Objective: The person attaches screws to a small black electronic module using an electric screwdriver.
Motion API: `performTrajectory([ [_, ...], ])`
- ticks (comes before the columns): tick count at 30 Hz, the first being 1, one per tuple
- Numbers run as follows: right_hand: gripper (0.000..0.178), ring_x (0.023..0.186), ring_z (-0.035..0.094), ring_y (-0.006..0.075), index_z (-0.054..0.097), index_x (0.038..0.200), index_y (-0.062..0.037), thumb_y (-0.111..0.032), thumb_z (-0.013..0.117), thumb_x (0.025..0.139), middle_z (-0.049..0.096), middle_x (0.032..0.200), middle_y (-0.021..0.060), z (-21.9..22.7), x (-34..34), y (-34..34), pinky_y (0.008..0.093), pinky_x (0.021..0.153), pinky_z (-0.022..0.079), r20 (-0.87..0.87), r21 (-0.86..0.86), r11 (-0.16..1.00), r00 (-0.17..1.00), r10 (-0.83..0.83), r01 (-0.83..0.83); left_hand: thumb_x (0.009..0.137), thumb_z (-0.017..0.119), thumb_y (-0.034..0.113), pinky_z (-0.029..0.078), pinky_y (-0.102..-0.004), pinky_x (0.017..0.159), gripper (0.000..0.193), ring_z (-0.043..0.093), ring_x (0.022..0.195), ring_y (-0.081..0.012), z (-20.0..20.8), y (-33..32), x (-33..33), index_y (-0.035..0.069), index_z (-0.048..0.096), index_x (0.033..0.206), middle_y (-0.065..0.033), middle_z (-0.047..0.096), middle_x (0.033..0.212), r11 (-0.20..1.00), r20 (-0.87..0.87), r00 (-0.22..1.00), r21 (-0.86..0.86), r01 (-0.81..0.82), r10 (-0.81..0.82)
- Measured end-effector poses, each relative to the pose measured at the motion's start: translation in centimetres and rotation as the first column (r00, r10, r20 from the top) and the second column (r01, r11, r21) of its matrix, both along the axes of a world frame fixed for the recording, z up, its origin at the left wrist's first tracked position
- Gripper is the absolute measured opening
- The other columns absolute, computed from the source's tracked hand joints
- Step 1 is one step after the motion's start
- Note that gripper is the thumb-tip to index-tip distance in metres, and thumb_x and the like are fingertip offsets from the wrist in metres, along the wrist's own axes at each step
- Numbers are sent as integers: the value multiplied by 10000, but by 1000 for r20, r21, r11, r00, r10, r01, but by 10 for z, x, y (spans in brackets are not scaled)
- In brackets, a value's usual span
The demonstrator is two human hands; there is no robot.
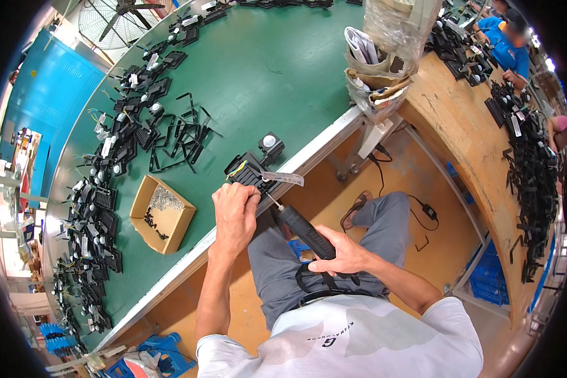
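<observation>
Lamp unit (249, 171), blk w/ a ribbed body, sits at the near edge of the green tabletop (252, 75), right in front of the wearer. Left hand (236, 211): grip curled tight, fingers bent onto the unit's near L part; contact is partly hidden, so can't tell exactly what the thumb presses. Right hand (343, 252): grip wrapped round a blk power screwdriver (305, 232), no gap visible; its bit (274, 200) points up at the unit's near side, can't tell if touching. Handling, at a guess: body looks like cast metal, so stiff, compact, mod. weight, unlikely to flex when pushed. Ribs should give decent purchase; smooth faces may slip. Weak spots prob. the white sensor dome (269, 141) on its small box at the far R, the thin coloured wires (237, 169) at L, & the floppy white tag (283, 178) at R. Best hold: rigid ribbed housing, 1 hand, fingers clear of the bit, braced vs. the tabletop; don't lift by wires, tag or sensor. Screwdriver looks hefty, so take it round the thick barrel. L of the unit: thin blk brackets (198, 135), prob. light & stiff, & a cardboard box (181, 223) w/ small screws (165, 198), fiddly, fingertip stuff.
</observation>
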State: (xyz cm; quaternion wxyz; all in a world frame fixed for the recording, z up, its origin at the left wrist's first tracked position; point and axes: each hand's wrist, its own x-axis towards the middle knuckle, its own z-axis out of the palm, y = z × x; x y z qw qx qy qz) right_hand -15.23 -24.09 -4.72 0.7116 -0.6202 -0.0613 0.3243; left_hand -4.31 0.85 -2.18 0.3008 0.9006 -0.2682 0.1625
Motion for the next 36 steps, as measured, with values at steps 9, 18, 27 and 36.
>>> performTrajectory([
  [9, 663, 518, 580, 87, 448, 1350, -31, -234, 826, 844, 598, 736, 9, -5, 3, 3, 265, 498, 480, 85, -29, 1000, 996, 11, -9, 938, 622, 41, 445, -314, 676, 45, 550, 681, -151, 8, 0, 8, 3, 646, 941, -46, 604, 707, 943, -465, 885, -288, -165, 13],
  [18, 724, 526, 583, 98, 432, 1385, -24, -267, 829, 830, 592, 753, 18, -3, 6, 1, 283, 514, 482, 105, -66, 998, 994, 21, -14, 978, 609, 62, 455, -228, 706, 95, 539, 749, -62, 4, 0, 10, -15, 663, 987, 25, 612, 792, 916, -547, 836, -350, -197, -29],
  [27, 676, 520, 587, 96, 452, 1342, -29, -266, 827, 831, 587, 721, 9, -3, 6, 0, 279, 514, 483, 136, -81, 997, 991, 4, 7, 960, 647, 72, 445, -216, 678, 95, 550, 740, -44, 1, -2, 12, 3, 696, 1001, 30, 630, 789, 859, -601, 795, -446, -251, -80],
  [36, 706, 523, 579, 94, 415, 1377, 3, -238, 818, 850, 580, 739, 15, -3, 3, 3, 266, 489, 472, 45, 8, 1000, 999, 10, -10, 938, 657, 35, 440, -223, 664, 116, 531, 758, -52, -3, 3, 10, -17, 713, 1024, 26, 618, 815, 912, -442, 895, -389, -129, -62],
])
